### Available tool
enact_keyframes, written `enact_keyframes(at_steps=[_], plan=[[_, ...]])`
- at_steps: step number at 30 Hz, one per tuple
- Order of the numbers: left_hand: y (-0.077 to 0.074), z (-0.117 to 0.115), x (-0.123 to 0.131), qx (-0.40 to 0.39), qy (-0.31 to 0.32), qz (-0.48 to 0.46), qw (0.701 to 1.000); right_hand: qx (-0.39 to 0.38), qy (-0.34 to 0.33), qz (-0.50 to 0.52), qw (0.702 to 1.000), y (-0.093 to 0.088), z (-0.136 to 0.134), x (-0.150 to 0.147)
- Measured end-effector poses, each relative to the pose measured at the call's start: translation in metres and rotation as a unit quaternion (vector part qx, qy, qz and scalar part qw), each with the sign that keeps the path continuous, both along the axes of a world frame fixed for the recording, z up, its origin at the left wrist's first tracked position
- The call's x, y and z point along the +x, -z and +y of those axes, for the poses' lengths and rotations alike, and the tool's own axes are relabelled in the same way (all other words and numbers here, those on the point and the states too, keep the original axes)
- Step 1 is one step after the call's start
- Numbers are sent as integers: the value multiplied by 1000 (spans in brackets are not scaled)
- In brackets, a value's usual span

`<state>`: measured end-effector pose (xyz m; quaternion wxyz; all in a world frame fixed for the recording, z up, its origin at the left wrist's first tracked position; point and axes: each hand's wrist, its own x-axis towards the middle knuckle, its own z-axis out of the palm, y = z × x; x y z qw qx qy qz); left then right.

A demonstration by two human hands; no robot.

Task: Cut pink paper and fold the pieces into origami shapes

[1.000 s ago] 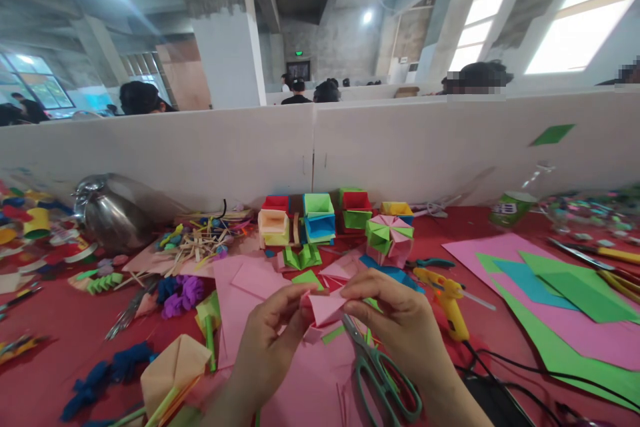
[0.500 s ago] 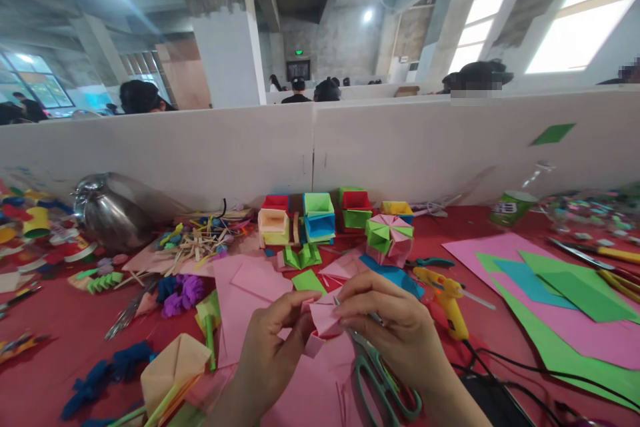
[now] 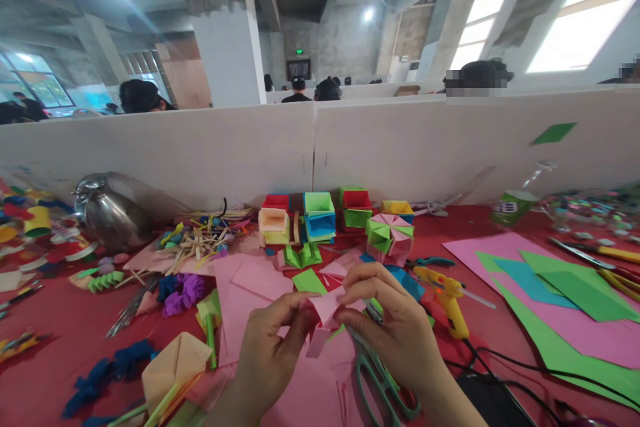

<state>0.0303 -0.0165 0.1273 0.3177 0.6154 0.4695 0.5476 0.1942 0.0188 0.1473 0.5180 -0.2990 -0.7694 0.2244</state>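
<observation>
My left hand and my right hand meet above the red table, both pinching a small folded pink paper piece. The fingers of each hand are closed on its edges. Beneath the hands lie larger pink sheets and green-handled scissors. A yellow glue gun rests just right of my right hand.
Folded paper boxes and a pink-green paper ball stand by the white partition. Coloured sheets lie at the right, a metal kettle and sticks at the left. People sit beyond the partition.
My right hand has shifted slightly up and left, re-gripping the pink piece. The left hand stays pinched on it; the paper has been turned a little.
</observation>
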Motion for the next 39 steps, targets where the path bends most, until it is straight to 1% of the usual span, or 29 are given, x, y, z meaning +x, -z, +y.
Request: enact_keyframes(at_steps=[6, 10, 12, 16, 19, 22, 26, 29, 34, 36, 39], plan=[[0, 0, 0, 5, -1, 11, 1000, -21, -3, -4, 1000, 1, 1, 2], [3, 1, -2, 10, -10, 34, 999, -16, -3, -22, 1000, 0, 3, 4], [4, 1, -3, 13, -11, 48, 999, -12, -20, -43, 999, -2, 3, 7], [5, 2, -4, 36, -6, 53, 998, -19, -75, -107, 991, -7, 4, 13], [6, 2, -4, 43, 3, 52, 998, -39, -91, -130, 987, -9, 3, 17], [5, 2, -3, 43, 5, 54, 998, -44, -85, -99, 991, -9, 4, 18], [3, 0, -3, 45, -2, 52, 998, -30, -54, -71, 996, -7, 5, 16], [2, 0, -4, 46, 0, 53, 998, -18, -47, -75, 996, -6, 5, 16], [4, 1, -4, 56, 9, 50, 997, 6, -63, -94, 994, -8, 6, 17], [5, 1, -4, 59, 11, 57, 997, 6, -67, -98, 993, -8, 7, 18], [6, 1, -4, 69, 9, 66, 995, -7, -48, -93, 994, -8, 8, 20]])
